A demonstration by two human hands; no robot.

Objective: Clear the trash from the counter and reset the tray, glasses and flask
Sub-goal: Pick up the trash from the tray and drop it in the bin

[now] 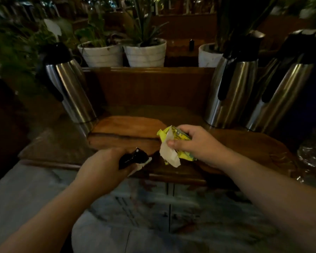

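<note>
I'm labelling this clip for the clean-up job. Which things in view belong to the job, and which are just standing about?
Part of the job:
- black wrapper in the left hand
- yellow wrapper and white paper in the right hand
- wooden tray
- steel flasks

Standing about:
- potted plants

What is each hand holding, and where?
Left hand: crumpled black wrapper, gripped at its lower end. Right hand: yellow wrapper with white paper, bunched mid-body.
</note>
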